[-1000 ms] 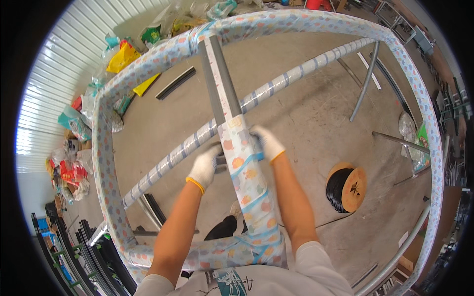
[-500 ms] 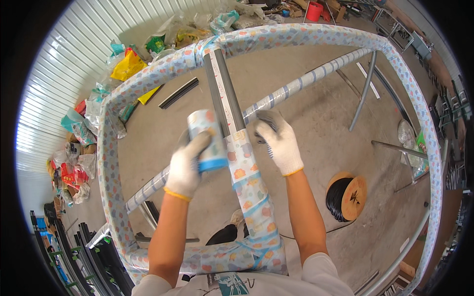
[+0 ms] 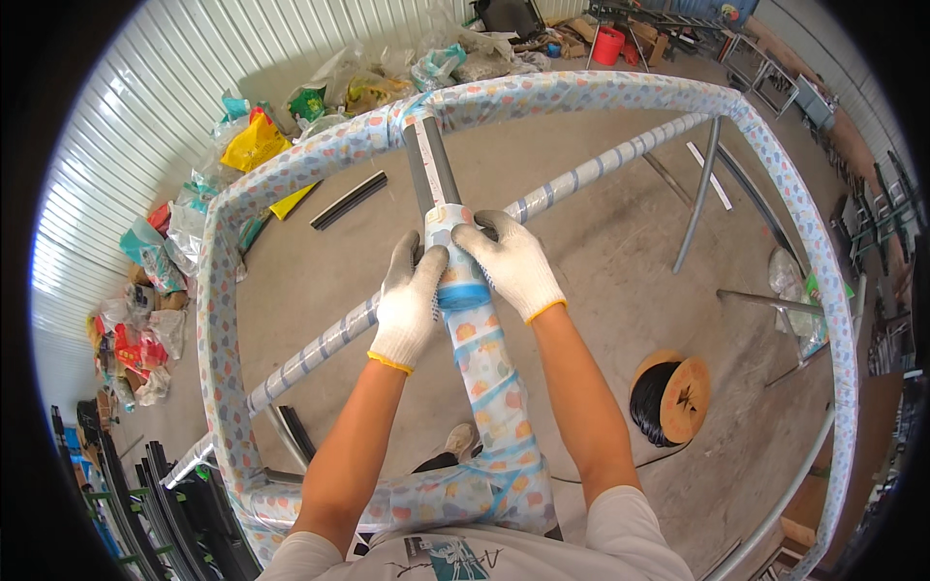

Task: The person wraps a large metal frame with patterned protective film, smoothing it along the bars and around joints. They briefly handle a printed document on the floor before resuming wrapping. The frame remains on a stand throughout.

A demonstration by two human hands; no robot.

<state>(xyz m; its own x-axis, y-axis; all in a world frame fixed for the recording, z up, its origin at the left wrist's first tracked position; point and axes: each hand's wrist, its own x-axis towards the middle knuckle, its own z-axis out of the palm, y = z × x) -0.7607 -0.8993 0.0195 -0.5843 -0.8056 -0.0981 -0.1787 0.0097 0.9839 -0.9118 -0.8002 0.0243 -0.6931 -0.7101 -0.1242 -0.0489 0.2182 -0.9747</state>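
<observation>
Both my hands wear white knit gloves with grey palms and yellow cuffs. A roll of patterned wrapping film (image 3: pixel 459 273), pale with colourful blotches and a blue end, rests along the top of the frame's middle bar. My left hand (image 3: pixel 407 298) grips the roll's left side, thumb on top. On its right side, my right hand (image 3: pixel 511 263) is closed round it too. Beyond the roll, dark grey bar (image 3: pixel 423 167) with a pale printed strip shows bare. Nearer me, the bar is covered in the same film (image 3: pixel 492 378). My fingertips under the roll are hidden.
The large curved frame (image 3: pixel 581 94), wrapped in patterned film, surrounds my arms. A striped wrapped tube (image 3: pixel 601 169) crosses beneath. A spool of black cable (image 3: pixel 683 399) stands on the floor at right. Bags (image 3: pixel 257 140) line the left wall; dark profiles (image 3: pixel 349 200) lie on the floor.
My left hand has brought the film roll from beside the bar onto it. My right hand has moved left and taken hold of the roll as well.
</observation>
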